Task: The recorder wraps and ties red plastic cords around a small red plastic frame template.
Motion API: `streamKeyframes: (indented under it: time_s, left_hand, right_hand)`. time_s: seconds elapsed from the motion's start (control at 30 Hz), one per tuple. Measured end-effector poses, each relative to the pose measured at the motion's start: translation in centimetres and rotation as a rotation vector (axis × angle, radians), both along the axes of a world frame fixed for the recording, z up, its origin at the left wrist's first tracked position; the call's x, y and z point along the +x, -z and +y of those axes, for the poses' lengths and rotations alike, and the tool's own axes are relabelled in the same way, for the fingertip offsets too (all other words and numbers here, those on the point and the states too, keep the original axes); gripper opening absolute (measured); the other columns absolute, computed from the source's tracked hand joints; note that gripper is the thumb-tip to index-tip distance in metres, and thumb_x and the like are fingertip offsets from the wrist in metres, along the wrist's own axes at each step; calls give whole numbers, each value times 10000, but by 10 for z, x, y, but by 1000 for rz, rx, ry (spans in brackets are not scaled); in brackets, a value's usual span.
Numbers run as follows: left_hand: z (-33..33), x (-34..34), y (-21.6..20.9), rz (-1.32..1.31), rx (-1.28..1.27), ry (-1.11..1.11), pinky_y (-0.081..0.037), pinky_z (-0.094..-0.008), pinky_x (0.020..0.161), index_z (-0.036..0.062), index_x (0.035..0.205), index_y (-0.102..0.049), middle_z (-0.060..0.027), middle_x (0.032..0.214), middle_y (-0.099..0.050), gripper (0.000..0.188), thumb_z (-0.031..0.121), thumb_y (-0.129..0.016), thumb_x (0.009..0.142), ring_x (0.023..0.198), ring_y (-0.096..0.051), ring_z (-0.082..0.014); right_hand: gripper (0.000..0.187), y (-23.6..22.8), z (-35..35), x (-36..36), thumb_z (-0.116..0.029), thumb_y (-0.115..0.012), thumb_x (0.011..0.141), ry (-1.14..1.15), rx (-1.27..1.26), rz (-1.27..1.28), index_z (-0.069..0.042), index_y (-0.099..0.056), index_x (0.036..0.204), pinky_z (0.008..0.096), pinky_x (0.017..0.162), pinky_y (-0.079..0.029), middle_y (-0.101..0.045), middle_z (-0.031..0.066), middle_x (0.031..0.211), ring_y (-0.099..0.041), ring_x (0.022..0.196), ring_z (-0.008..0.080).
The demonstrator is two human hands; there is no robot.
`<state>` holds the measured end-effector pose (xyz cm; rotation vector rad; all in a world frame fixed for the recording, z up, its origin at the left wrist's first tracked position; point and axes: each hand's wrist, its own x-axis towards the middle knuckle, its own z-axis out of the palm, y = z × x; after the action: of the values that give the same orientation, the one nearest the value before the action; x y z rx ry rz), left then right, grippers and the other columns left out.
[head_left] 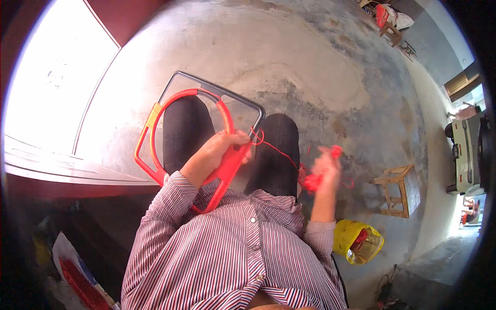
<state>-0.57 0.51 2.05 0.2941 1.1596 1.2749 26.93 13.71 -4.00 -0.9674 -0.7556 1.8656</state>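
Grips red-wrapped frame (226,168) over left thigh (188,124) in closed left hand (225,147), near its black bar (222,91); holds bunched red cord (313,182) in blurred right hand (326,168), to the right of right thigh (276,155); trails thin strand (281,153) of cord between bunch and frame

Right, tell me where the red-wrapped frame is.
In the head view, the red-wrapped frame is left of centre over the person's thighs, its right part in the left hand; a red cord runs from there toward the right hand.
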Motion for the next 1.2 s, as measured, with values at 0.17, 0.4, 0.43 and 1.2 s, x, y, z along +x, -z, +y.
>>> streamKeyframes:
  time_s: [0.17,0.4,0.43,1.2]
  left_hand:
    - [-6,-3,-11,24,40,-85,-516,-308,517,52,845,-537,-130,664,-611,100,138,-586,855,530,-601,-215]
    - [-20,-1,8,8,40,-82,-512,-319,509,25,940,-561,-121,680,-623,303,324,-513,950,548,-610,-226]
    - [-19,3,12,-17,61,-70,-514,-316,518,23,959,-558,-121,682,-622,334,351,-494,961,555,-611,-223]
    - [-19,27,12,11,181,116,-516,-300,568,1,952,-581,-124,750,-642,318,316,-589,919,604,-617,-202]
  right_hand:
    - [193,-23,-40,-94,-216,-547,942,-682,456,-208,-60,-580,1050,235,527,-340,-457,-57,692,-389,595,56]
    - [258,-79,-42,-51,-261,-643,859,-654,964,-556,-12,-587,819,310,515,-369,-444,65,567,-403,547,98]
    - [257,-73,-44,-44,-249,-655,849,-685,953,-476,0,-592,837,306,516,-368,-442,79,571,-396,551,98]
    - [197,14,27,-88,-181,-552,904,-783,230,-91,-68,-544,743,261,426,-353,-474,17,545,-444,454,121]
